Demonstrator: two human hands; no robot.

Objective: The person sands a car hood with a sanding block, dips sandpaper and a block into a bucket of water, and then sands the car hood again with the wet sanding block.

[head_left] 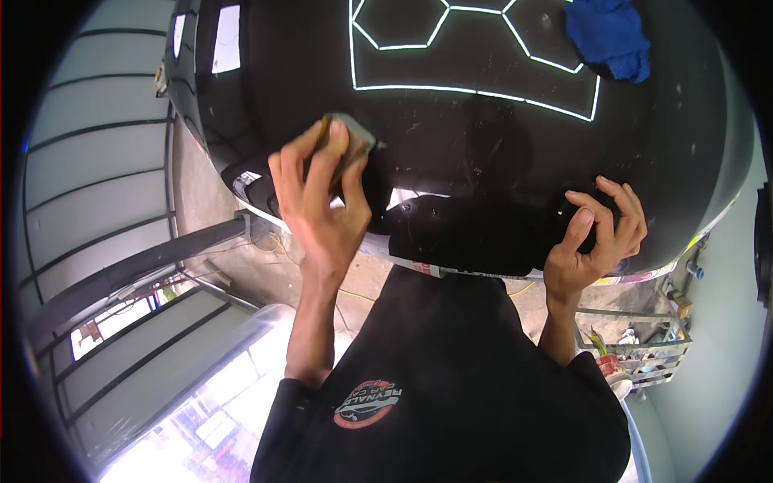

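Observation:
A wide, glossy black car panel curves in front of me. My left hand grips a small greyish block-like pad, a yellowish edge showing by the fingertips. It is slightly blurred, held against the panel's left part; the exact kind of pad cannot be made out. Over at the panel's right near edge, my right hand has its fingers spread and slightly bent, holding nothing. Its fingertips appear to rest on the black surface. A crumpled blue cloth lies on the panel's far right.
White hexagon-shaped light lines reflect in the panel. Printed paper shows along its near edge. To the right stands a metal rack with assorted items, beside a pale wall. Grey panelled wall runs along the left.

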